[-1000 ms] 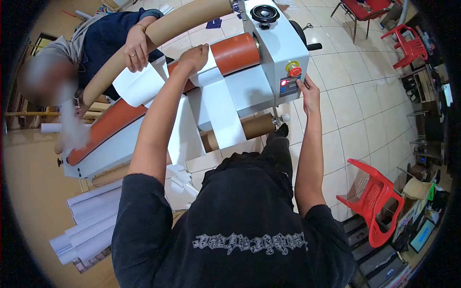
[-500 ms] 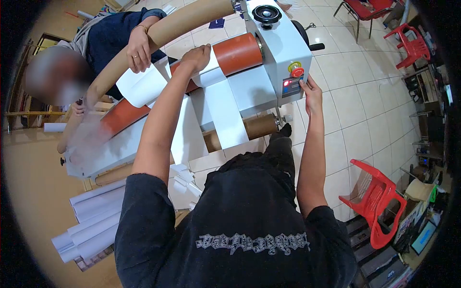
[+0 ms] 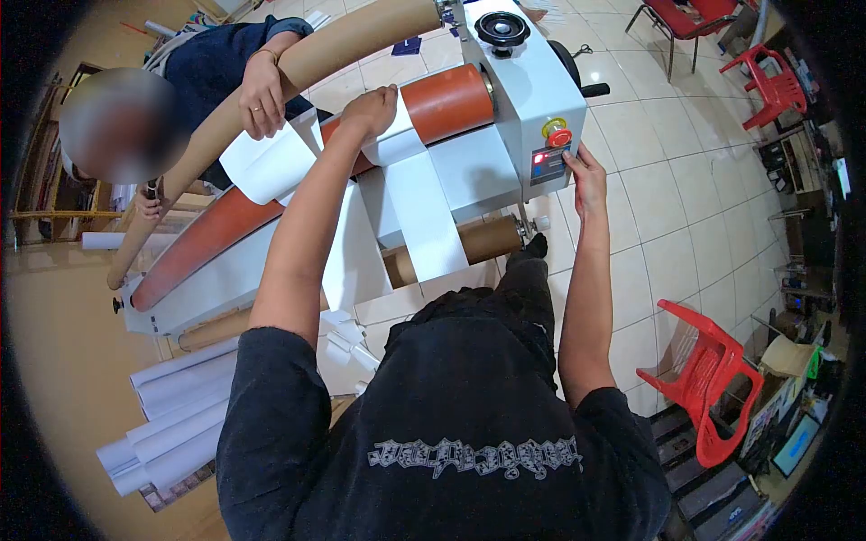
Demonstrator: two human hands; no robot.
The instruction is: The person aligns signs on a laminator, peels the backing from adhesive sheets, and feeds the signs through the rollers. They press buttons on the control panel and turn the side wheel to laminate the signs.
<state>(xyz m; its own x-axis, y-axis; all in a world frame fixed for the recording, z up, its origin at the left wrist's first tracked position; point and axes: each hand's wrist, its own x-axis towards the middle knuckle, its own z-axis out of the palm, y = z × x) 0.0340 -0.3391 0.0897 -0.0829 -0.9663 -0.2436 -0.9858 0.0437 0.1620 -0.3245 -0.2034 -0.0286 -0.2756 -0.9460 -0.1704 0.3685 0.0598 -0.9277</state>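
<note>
My left hand [image 3: 372,113] lies over the orange-red roller [image 3: 446,102] of a roll laminating machine, on a white strip [image 3: 394,144] that passes over it. Its fingers bend over the roller and their tips are partly hidden. At the machine's white end housing [image 3: 528,86], my right hand [image 3: 589,178] has its thumb at the small lit control panel [image 3: 548,164], its fingers along the housing's side edge. A red stop button [image 3: 558,136] sits just above the panel. Lower down, the white strip hangs across a brown tube roll [image 3: 487,242].
Across the machine, a co-worker's hand [image 3: 262,101] rests by a long brown tube [image 3: 361,38] and a curled white sheet [image 3: 268,160]. A black handwheel [image 3: 502,30] tops the housing. White paper rolls [image 3: 180,424] lie lower left; a red chair [image 3: 704,379] stands right.
The co-worker's head has shifted slightly right, and the left end of the orange-red roller shows more clearly. My two hands stay in nearly the same places.
</note>
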